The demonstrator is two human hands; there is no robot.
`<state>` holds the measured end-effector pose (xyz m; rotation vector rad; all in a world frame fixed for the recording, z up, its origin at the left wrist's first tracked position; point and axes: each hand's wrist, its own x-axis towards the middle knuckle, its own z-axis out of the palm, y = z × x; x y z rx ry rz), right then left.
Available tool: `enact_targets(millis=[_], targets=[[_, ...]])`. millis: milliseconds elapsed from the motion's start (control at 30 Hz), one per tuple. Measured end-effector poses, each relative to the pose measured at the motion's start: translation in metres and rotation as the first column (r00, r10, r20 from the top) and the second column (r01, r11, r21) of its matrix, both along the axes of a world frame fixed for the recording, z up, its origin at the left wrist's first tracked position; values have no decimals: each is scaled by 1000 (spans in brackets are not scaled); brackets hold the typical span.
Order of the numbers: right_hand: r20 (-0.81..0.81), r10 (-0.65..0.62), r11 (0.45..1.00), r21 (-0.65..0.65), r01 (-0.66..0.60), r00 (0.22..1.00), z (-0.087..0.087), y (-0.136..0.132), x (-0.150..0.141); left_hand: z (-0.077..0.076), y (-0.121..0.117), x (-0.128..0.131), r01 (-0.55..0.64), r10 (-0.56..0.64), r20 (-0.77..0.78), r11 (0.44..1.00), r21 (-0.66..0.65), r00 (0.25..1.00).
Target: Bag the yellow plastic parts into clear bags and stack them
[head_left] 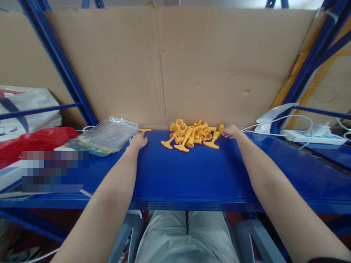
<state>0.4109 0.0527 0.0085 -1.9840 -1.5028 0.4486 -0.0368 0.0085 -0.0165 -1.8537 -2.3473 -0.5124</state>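
A heap of several small orange plastic parts (192, 135) lies at the back of the blue shelf (197, 175), against the cardboard wall. My right hand (230, 131) rests at the heap's right edge, its fingertips touching an orange piece (221, 128); the fingers look loosely curled. My left hand (138, 140) lies on the shelf to the left of the heap, fingers bent, touching a single orange T-shaped piece (144, 130) that lies apart from the rest.
A stack of clear plastic bags (105, 137) sits left of my left hand. Farther left are a red bag (33, 142) and a white bag (24, 109). A white power strip (309, 137) with cables lies at the right. Blue rack posts stand on both sides.
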Motion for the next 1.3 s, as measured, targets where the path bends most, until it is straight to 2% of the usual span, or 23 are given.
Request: enact_targets(millis=[100,200,267,367,500,567,733,833,933,1033,1300], targets=[[-74,80,992,-90,-87,994,10,-17,-5,5,-3,2,-8,7,16,998,70,1000],[-161,204,967,-118,-224,966,17,-33,-10,18,-8,8,6,-7,5,984,178,1000],[-174,261,953,-107,-282,949,20,-41,-11,30,-11,16,85,-81,-25,958,274,996],[-132,326,937,-84,-338,936,21,-48,-14,49,-18,37,244,-230,-84,885,396,970],[-39,414,909,-40,-415,910,16,-57,-20,67,-33,74,465,-416,-212,735,493,884],[-51,455,889,-25,-456,889,17,-64,-25,70,-42,92,576,-507,-285,636,514,814],[-156,499,865,28,-501,852,42,-86,-35,58,-59,132,815,-689,-454,379,438,565],[-131,532,845,137,-516,837,57,-99,-42,48,-66,149,885,-746,-492,294,361,448],[-152,553,819,281,-500,819,63,-107,-53,42,-72,159,891,-760,-481,293,346,437],[-188,531,815,379,-438,826,63,-113,-65,42,-75,161,864,-755,-438,346,367,488],[-217,484,806,487,-336,848,57,-118,-85,45,-64,156,812,-772,-288,464,355,567]])
